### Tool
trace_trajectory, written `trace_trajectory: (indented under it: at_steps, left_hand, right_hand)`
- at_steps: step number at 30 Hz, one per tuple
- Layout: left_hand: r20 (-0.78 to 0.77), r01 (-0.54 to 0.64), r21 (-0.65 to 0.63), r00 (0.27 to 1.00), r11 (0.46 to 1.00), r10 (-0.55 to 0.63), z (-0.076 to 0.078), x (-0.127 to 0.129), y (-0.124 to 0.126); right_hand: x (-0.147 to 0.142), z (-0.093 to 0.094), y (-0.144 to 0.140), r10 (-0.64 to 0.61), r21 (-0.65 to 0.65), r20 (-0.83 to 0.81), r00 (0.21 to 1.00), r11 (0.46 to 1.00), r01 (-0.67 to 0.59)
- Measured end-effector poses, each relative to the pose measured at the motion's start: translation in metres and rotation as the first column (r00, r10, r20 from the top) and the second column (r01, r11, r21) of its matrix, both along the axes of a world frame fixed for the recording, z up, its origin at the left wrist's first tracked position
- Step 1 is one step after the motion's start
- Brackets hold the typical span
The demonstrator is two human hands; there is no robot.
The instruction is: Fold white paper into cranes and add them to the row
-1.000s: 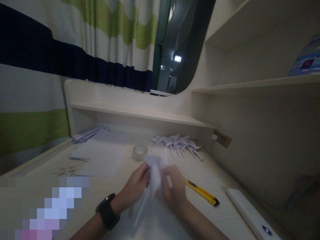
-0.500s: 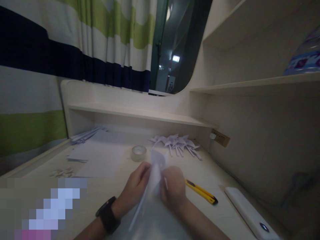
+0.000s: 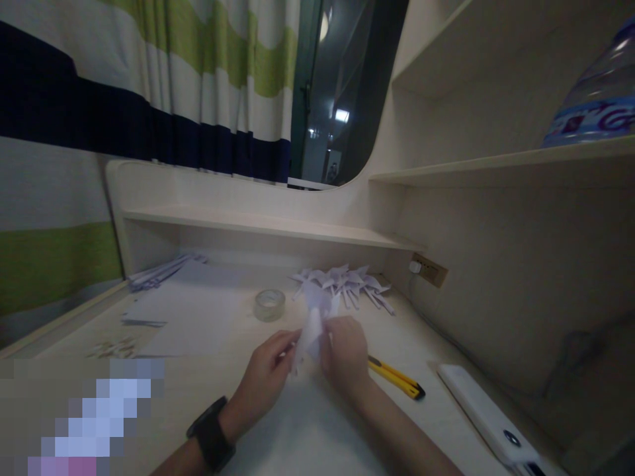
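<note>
1. White paper piece point(image 3: 312, 334), folded & curled, sits mid-view btwn both hands, above the desk point(image 3: 292, 423); blur hides its exact folds.
2. L hand point(image 3: 270, 367) pinches its lower L edge, thumb vs. fingers. R hand point(image 3: 346, 347) grasps the R side w/ curled fingers — tips partly hidden.
3. Best bet: steady w/ one hand, shape w/ the other. Light pressure, as thin paper prob. creases easily.
4. Even tension L & R seems wise — a hard tug could tear it or flatten the curl.
5. Paper pinwheels point(image 3: 347, 281) lie just behind; keep the flared top clear, so nothing snags.
6. Yellow cutter point(image 3: 397, 378) is near R wrist; I'd keep the forearm off it. Tape roll point(image 3: 269, 305) stands apart, back-left, prob. no obstacle.
</note>
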State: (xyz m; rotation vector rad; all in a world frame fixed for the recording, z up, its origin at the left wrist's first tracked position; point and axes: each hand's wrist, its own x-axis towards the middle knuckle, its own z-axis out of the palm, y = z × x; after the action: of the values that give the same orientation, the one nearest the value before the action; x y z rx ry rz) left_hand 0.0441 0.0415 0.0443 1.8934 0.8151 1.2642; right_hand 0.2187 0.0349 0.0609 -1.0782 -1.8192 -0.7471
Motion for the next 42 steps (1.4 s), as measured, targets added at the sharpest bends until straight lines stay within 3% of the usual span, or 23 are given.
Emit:
trace_trajectory:
  at_steps: [5,10,14,17,23,27,29,32,34,36,40,42]
  left_hand:
    - [0.059,0.015,-0.052,0.998,0.999,-0.012,0.002,-0.001,0.003]
    - [0.138,-0.003,-0.206,0.99,0.978,0.032,0.006,-0.002,0.005]
    - [0.227,0.073,-0.299,0.974,0.951,-0.004,0.016,-0.003,0.003]
    - [0.3,0.129,-0.4,0.954,0.907,-0.004,0.023,-0.004,0.0]
    - [0.497,0.259,-0.542,0.866,0.8,0.056,0.013,-0.008,0.005]
    - [0.569,0.415,-0.453,0.816,0.789,-0.103,0.003,-0.006,0.01]
    - [0.568,0.452,-0.421,0.807,0.787,-0.16,0.0,-0.005,0.011]
    - [0.568,0.456,-0.417,0.806,0.786,-0.166,-0.001,-0.004,0.011]
    - [0.566,0.435,-0.443,0.814,0.784,-0.132,-0.001,-0.005,0.01]
    - [0.559,0.403,-0.468,0.824,0.786,-0.09,-0.001,-0.006,0.011]
    - [0.516,0.329,-0.507,0.856,0.797,-0.025,-0.005,-0.009,0.016]
    - [0.503,0.28,-0.536,0.864,0.796,0.035,-0.009,-0.01,0.019]
  right_hand:
    - [-0.005,-0.003,-0.003,-0.015,-0.042,-0.066,0.998,0.999,0.012]
    - [-0.008,0.004,-0.007,0.084,-0.172,-0.232,0.969,0.977,-0.126]
    - [0.006,0.013,0.001,0.095,-0.107,-0.295,0.951,0.986,-0.131]
    - [0.015,0.014,0.01,0.129,-0.159,-0.32,0.938,0.969,-0.188]
    - [0.003,0.009,0.003,0.196,-0.351,-0.422,0.885,0.865,-0.359]
    - [-0.012,0.01,-0.01,0.145,-0.485,-0.563,0.814,0.74,-0.467]
    - [-0.016,0.009,-0.015,0.15,-0.514,-0.535,0.831,0.723,-0.461]
    - [-0.016,0.006,-0.019,0.197,-0.48,-0.326,0.924,0.808,-0.342]
    - [-0.012,0.005,-0.019,0.163,-0.348,-0.221,0.962,0.908,-0.234]
    - [-0.006,0.004,-0.015,0.078,-0.23,-0.23,0.97,0.964,-0.132]
    - [0.001,0.001,-0.004,-0.07,-0.284,-0.223,0.972,0.959,0.004]
    - [-0.002,-0.002,-0.004,-0.018,-0.337,-0.122,0.992,0.941,-0.024]
